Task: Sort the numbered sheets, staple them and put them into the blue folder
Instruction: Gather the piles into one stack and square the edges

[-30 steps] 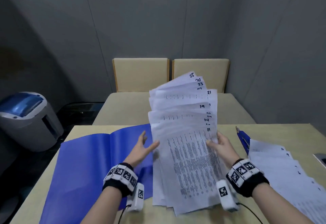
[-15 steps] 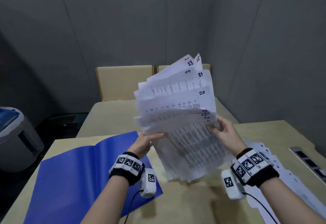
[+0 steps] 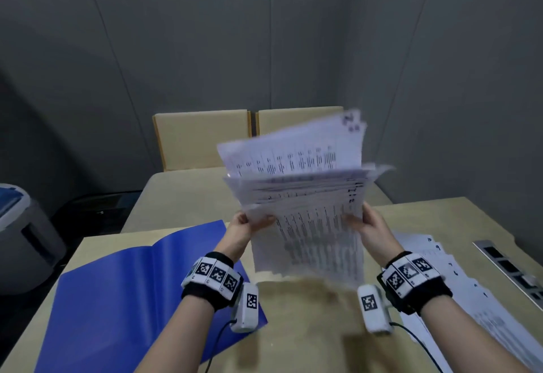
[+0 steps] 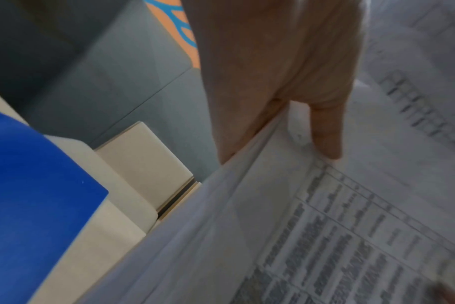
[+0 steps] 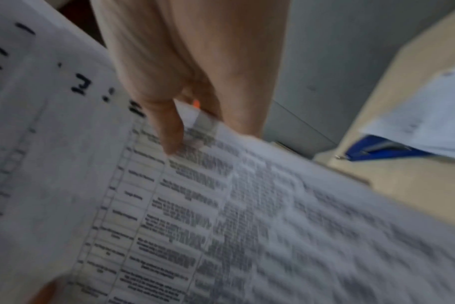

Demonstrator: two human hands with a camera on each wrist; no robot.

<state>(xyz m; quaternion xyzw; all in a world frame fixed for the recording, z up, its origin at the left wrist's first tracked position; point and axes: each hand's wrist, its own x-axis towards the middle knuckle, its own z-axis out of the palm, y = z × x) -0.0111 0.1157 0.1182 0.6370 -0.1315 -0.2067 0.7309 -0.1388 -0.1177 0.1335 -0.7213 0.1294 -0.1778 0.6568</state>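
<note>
Both hands are clamping a fanned stack of numbered sheets (image 3: pixel 305 211) upright above the surface (image 3: pixel 308 328), left hand (image 3: pixel 244 227) and right hand (image 3: pixel 371 227) pinching opposite edges. Judging by that, sorting is continuing; stapling and filing are waiting. The blue folder (image 3: pixel 123 299) is lying open at 9 o'clock, more sheets (image 3: pixel 470 290) at 3 o'clock. Only the right wrist view is showing a blue stapler (image 5: pixel 382 150).

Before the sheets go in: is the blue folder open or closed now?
Open: the blue folder lies spread flat on the table, crease visible.
</note>
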